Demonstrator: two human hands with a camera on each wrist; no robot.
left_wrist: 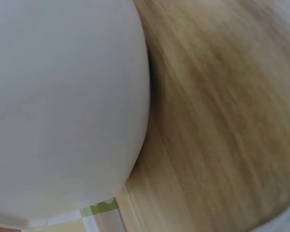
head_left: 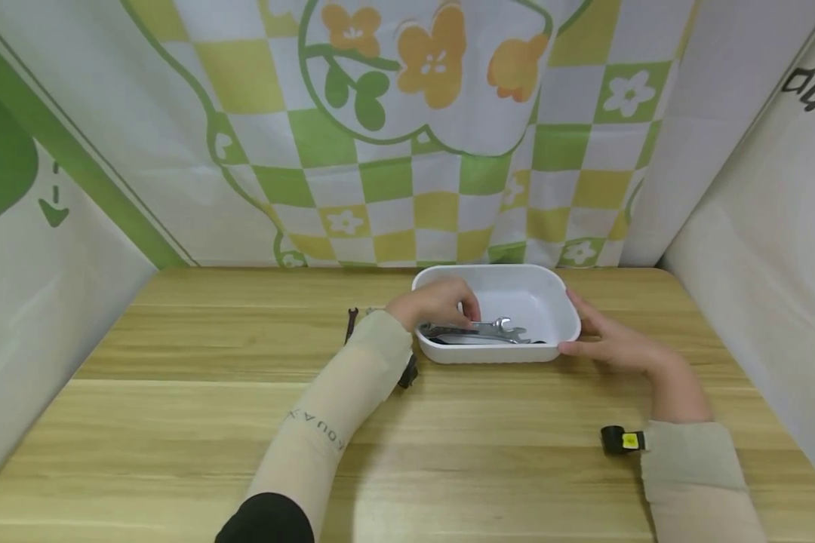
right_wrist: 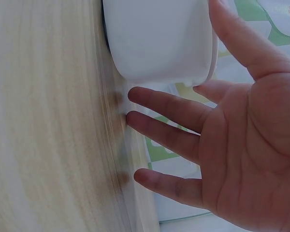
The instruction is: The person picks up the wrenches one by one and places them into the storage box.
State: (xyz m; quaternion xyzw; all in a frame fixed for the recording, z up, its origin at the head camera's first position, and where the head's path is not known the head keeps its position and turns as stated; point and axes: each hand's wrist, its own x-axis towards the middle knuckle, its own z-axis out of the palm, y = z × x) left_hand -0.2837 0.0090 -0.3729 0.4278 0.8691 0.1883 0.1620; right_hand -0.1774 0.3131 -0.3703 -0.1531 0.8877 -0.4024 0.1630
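Note:
A white plastic tub (head_left: 496, 354) stands near the back of the wooden table, with several metal wrenches (head_left: 509, 337) lying along its front side. My left hand (head_left: 438, 302) reaches over the tub's left rim, fingers bent down, and pinches a silver wrench (head_left: 489, 325); the fingertips are partly hidden. In the left wrist view, the tub's white outer wall (left_wrist: 63, 106) fills one side and no finger shows. My right hand (head_left: 614, 339) is at the tub's right end, thumb and index finger touching its rim. The right wrist view shows the other fingers (right_wrist: 169, 104) straight and spread below the tub.
A small dark wrench (head_left: 352, 323) lies on the table (head_left: 176, 422) left of the tub, partly behind my left forearm. Behind the table hangs a checkered cloth (head_left: 387, 181). White panels (head_left: 774, 249) stand at both sides. A black wrist camera (head_left: 614, 440) sticks out from my right sleeve.

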